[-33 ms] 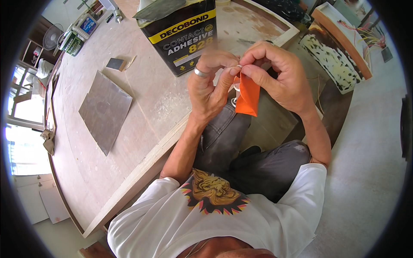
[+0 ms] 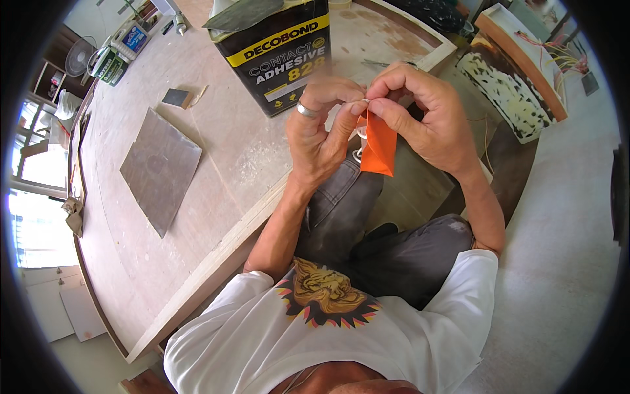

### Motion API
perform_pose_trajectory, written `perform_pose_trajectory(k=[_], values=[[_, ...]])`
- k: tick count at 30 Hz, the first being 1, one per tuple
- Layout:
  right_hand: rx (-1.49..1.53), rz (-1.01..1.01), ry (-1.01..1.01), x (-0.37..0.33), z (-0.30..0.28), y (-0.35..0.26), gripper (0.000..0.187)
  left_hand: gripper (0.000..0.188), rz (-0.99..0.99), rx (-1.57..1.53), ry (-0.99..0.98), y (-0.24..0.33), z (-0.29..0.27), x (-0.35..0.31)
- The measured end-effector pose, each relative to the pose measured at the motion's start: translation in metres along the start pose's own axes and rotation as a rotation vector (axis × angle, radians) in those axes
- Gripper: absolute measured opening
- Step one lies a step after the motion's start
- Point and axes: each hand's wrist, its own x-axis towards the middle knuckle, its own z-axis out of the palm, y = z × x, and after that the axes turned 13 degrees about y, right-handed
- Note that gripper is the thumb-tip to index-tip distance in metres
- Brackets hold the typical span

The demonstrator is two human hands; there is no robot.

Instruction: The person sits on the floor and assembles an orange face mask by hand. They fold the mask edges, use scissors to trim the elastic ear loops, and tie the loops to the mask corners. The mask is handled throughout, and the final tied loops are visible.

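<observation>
A black-and-yellow rectangular can (image 2: 275, 65) stands on a pale, dusty worktop (image 2: 230, 190). Just right of the can, a person's left hand (image 2: 321, 128) and right hand (image 2: 425, 119) meet, thumbs and fingertips pinched closed at the top of a folded orange strip (image 2: 380, 152), which hangs below them beside white cord-like loops (image 2: 357, 155). A grey angular sheet (image 2: 161, 172) lies left of the can.
</observation>
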Motion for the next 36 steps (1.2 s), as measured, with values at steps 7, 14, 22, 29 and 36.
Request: perform_pose_trajectory(k=[7,14,22,29,36], values=[[-0.062,-0.050,0.084,0.002,0.005,-0.002,0.011,0.015,0.046,0.119,-0.006,-0.002,0.000,0.008],[-0.050,-0.072,0.048,0.004,0.003,-0.003,0.009,0.016,0.109,0.117,0.111,-0.009,0.003,0.003],[0.011,-0.040,0.134,-0.002,0.009,-0.009,0.010,0.014,0.022,-0.158,0.089,-0.004,0.003,0.004],[-0.073,-0.254,0.170,0.002,0.010,-0.005,0.009,0.015,0.011,-0.162,0.071,-0.004,0.005,0.003],[-0.050,-0.201,0.172,-0.001,0.009,-0.002,0.006,0.014,-0.044,-0.062,-0.026,-0.001,0.002,0.006]])
